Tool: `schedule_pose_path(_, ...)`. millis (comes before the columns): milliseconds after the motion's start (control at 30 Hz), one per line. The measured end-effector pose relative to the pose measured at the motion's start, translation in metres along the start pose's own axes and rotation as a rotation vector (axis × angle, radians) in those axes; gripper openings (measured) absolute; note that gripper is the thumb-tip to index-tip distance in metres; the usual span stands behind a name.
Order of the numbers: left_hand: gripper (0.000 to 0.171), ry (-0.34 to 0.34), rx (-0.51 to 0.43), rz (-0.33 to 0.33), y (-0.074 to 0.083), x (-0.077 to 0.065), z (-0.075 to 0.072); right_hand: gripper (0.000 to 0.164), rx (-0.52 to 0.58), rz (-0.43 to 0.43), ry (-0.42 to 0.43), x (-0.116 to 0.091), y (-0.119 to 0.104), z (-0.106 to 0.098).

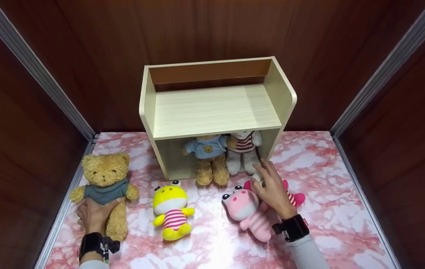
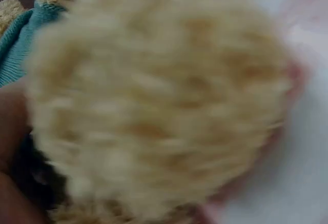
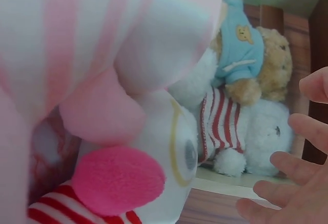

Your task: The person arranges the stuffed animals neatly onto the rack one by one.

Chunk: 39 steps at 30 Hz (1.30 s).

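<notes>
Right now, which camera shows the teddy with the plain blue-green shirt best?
The head view, because the teddy's face and shirt show clearly there, though the left hand covers part of it. The left wrist view shows mostly blurry fur up close and a bit of shirt. The right wrist view doesn't show that teddy.

Booth: wooden panels (image 1: pixel 212 30), metal rails (image 1: pixel 387 71)

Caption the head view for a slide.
Left hand on a teddy bear, right hand near a pink plush toy, before a shelf holding two stuffed animals.
</notes>
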<state>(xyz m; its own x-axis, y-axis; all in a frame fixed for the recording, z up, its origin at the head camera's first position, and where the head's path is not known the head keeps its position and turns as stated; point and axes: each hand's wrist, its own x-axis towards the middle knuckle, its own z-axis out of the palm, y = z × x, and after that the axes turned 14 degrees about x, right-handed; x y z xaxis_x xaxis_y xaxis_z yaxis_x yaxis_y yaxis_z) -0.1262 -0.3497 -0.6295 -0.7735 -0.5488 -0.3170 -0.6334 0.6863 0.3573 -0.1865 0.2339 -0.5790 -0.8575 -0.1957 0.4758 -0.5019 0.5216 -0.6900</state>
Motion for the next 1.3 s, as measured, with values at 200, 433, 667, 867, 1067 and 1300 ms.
schedule_pose_path(200, 0.132, 0.07, -0.093, 0.026, -0.001, -0.004, 0.014, 0.051, 0.014, 0.033, -0.005, -0.002, -0.001, -0.001)
schedule_pose_path(433, 0.124, 0.231, -0.217, -0.005, 0.002, -0.024, 0.018, 0.051, 0.014, 0.03, -0.011, 0.0, -0.004, -0.002)
schedule_pose_path(667, 0.126, 0.335, -0.356, 0.025, 0.017, -0.052, 0.007, 0.05, 0.014, 0.003, -0.022, 0.002, -0.008, 0.001)
schedule_pose_path(867, 0.122, 0.423, -0.491, 0.126, 0.04, -0.064, -0.006, 0.051, 0.014, -0.01, -0.021, 0.004, -0.01, 0.004)
schedule_pose_path(1067, 0.123, 0.496, -0.613, 0.209, 0.058, -0.072, -0.009, 0.052, 0.012, -0.004, -0.023, 0.002, -0.01, 0.003)
schedule_pose_path(1300, 0.116, 0.538, -0.661, 0.261, 0.077, -0.089, -0.009, 0.051, 0.008, -0.005, -0.019, 0.002, -0.013, 0.002)
